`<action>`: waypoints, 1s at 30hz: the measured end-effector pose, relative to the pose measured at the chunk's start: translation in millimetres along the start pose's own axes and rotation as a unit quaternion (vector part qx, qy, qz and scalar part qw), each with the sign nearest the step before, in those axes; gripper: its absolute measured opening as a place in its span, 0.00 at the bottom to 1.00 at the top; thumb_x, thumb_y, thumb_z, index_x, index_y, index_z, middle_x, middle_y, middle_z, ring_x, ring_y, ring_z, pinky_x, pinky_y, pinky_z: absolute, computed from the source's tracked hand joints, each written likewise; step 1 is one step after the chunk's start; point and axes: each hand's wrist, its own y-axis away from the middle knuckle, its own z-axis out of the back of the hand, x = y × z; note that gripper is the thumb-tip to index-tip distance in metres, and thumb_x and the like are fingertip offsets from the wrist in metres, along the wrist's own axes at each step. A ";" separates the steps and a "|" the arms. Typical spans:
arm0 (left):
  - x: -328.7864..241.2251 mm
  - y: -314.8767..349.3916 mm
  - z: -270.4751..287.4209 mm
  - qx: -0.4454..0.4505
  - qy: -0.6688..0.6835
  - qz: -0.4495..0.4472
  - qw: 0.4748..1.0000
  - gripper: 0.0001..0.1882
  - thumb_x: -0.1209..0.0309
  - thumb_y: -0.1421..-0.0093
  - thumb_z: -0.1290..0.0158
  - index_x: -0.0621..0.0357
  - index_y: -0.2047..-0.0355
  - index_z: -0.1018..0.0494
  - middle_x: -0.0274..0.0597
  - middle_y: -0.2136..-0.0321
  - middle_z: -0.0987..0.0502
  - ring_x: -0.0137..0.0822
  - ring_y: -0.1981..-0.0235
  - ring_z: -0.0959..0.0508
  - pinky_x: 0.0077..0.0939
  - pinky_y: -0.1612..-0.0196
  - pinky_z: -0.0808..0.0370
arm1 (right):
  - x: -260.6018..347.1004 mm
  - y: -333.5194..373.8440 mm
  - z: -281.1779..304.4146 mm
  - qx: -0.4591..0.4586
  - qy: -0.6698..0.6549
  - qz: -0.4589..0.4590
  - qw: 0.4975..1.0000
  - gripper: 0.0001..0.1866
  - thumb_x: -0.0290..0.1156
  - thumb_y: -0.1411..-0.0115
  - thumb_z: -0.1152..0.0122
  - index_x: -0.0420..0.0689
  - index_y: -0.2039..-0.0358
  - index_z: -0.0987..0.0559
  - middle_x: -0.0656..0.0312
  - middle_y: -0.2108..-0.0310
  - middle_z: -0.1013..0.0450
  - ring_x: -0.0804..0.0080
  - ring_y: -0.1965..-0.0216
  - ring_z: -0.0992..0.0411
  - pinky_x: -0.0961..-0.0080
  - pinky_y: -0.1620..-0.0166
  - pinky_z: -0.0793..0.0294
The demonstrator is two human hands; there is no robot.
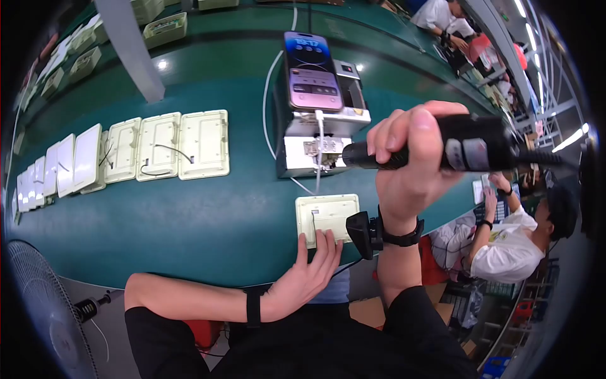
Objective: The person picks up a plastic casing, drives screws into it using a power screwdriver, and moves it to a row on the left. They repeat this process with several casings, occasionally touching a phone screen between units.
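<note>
My right hand point(416, 151) is wrapped round a black electric screwdriver point(476, 142), held level with its nose pointing left. That nose is in front of a metal box that looks like a screw feeder point(297, 158); whether the two touch, I cannot tell. Below it, a cream plastic panel point(341, 207) with a short dark wire lies on the table. The fingers of my left hand point(306, 281) rest outstretched on the panel's near edge. A black camera-like device point(361, 235) on my right wrist hides part of the panel's right side.
A lit phone point(310, 76) leans on the feeder, with a white cable point(320, 139) running down in front. A row of cream panels point(205, 145) spreads leftward over the green table point(189, 227). A fan point(44, 316) stands lower left. A co-worker point(511, 246) sits at right.
</note>
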 end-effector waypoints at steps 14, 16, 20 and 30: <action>-0.7 9.2 -6.5 -0.024 -0.029 -0.006 0.999 0.30 0.59 0.33 0.54 0.67 0.37 0.27 0.59 0.45 0.22 0.59 0.42 0.24 0.50 0.49 0.17 | 20.8 77.0 10.0 0.126 -0.028 -0.123 0.984 0.12 0.36 0.30 0.43 0.44 0.57 0.34 0.63 0.81 0.37 0.75 0.86 0.41 0.72 0.80 0.36; -1.9 9.3 -6.0 -0.016 -0.027 -0.009 0.999 0.30 0.59 0.33 0.54 0.67 0.38 0.27 0.58 0.46 0.21 0.59 0.42 0.24 0.50 0.49 0.17 | 20.0 82.1 6.7 0.133 -0.020 -0.134 0.982 0.13 0.37 0.30 0.42 0.44 0.57 0.34 0.63 0.81 0.36 0.75 0.86 0.41 0.72 0.80 0.36; 1.1 9.3 -5.7 -0.008 -0.009 -0.024 1.000 0.30 0.59 0.33 0.54 0.69 0.38 0.27 0.56 0.48 0.21 0.58 0.42 0.24 0.50 0.50 0.17 | 13.4 84.0 0.5 0.130 -0.013 -0.140 0.982 0.14 0.37 0.30 0.41 0.45 0.59 0.35 0.63 0.81 0.37 0.74 0.86 0.40 0.72 0.80 0.35; 4.8 9.4 -5.4 -0.019 0.007 -0.046 0.999 0.30 0.58 0.33 0.54 0.71 0.39 0.27 0.56 0.46 0.23 0.57 0.43 0.25 0.53 0.51 0.16 | 4.0 92.5 3.6 0.120 -0.010 -0.152 0.981 0.15 0.37 0.30 0.40 0.45 0.61 0.37 0.62 0.81 0.37 0.74 0.85 0.40 0.71 0.80 0.34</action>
